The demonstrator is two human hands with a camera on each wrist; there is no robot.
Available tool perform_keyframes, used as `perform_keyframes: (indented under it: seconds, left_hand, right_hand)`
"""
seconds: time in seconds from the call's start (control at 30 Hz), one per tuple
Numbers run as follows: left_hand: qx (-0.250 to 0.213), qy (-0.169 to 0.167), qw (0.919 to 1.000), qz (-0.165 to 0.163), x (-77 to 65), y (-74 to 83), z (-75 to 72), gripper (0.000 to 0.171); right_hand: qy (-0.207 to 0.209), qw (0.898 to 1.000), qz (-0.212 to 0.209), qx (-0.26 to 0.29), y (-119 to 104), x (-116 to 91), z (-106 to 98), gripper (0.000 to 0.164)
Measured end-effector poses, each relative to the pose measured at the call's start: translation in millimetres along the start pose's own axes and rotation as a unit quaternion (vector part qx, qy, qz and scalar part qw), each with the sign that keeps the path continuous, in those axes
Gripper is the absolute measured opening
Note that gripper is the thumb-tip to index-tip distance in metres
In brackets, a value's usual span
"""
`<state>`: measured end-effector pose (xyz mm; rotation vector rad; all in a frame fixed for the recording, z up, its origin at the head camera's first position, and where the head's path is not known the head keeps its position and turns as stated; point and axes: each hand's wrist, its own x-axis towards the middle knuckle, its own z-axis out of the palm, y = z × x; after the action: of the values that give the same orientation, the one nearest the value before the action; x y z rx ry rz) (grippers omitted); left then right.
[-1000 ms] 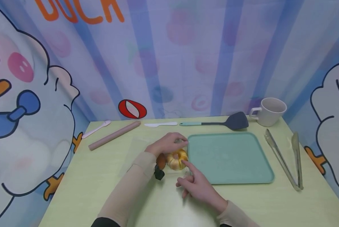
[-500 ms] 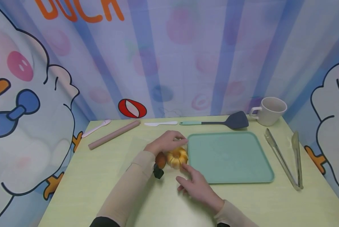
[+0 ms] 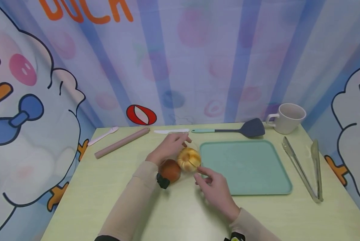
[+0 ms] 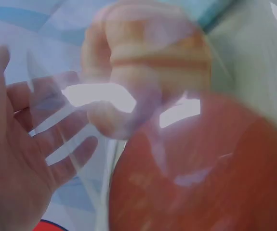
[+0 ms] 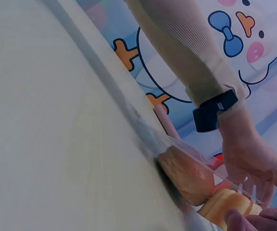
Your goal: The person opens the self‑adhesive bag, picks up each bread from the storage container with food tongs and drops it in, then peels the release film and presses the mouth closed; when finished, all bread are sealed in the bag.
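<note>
A clear plastic container (image 5: 196,155) encloses a yellow ring-shaped bread (image 3: 189,160) and a round brown bun (image 3: 170,171); glare and blur hide its full shape. Its near side sits slightly above the table in the right wrist view. My left hand (image 3: 170,144) is at its far left side, fingers spread and loosely bent in the left wrist view, seen partly through the plastic. At the near right corner, beside the yellow bread, my right hand (image 3: 217,192) appears to pinch the container between thumb and forefinger. The brown bun fills the front of the left wrist view.
A green tray (image 3: 246,189) lies right of the container. Tongs (image 3: 300,174) are at the far right, a white mug (image 3: 286,118) behind. Along the back lie a spatula (image 3: 252,128), a white knife (image 3: 171,131), a rolling pin (image 3: 122,143) and a pink spoon (image 3: 104,135).
The container and its breads have shifted away and tilted, showing more of the brown bun. My left hand has moved up and left with it; my right thumb and forefinger have drawn closer together.
</note>
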<state>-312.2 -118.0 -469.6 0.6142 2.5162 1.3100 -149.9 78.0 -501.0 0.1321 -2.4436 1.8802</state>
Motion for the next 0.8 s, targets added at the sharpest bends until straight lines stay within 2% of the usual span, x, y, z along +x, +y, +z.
perform_keyframes:
  seconds: [0.1, 0.23, 0.33, 0.47, 0.67, 0.8]
  left_hand:
    - [-0.022, 0.031, 0.9992, 0.011, -1.7, 1.0, -8.0, 0.047]
    - [-0.015, 0.062, 0.9963, 0.058, -5.1, -0.2, -17.7, 0.027]
    - [-0.016, 0.085, 0.993, 0.081, -10.5, 0.8, -23.0, 0.023]
    - [-0.038, 0.125, 0.988, 0.082, -19.7, 2.2, -26.6, 0.021]
    - [-0.089, 0.198, 0.9725, 0.084, -34.6, 5.4, -28.1, 0.022]
    - [-0.119, 0.231, 0.9605, 0.099, -43.3, 8.3, -29.3, 0.021]
  right_hand:
    - [0.026, 0.999, -0.03, -0.026, -4.6, 6.8, -5.6, 0.039]
    - [0.043, 0.997, -0.051, -0.038, -11.7, 16.8, -16.1, 0.041]
    - [0.051, 0.996, -0.059, -0.031, -16.8, 24.8, -24.9, 0.043]
    - [0.071, 0.994, -0.074, -0.027, -22.9, 35.2, -35.2, 0.037]
    - [0.105, 0.986, -0.112, -0.059, -30.1, 46.5, -46.3, 0.021]
    - [0.107, 0.983, -0.127, -0.073, -34.8, 53.5, -54.0, 0.02]
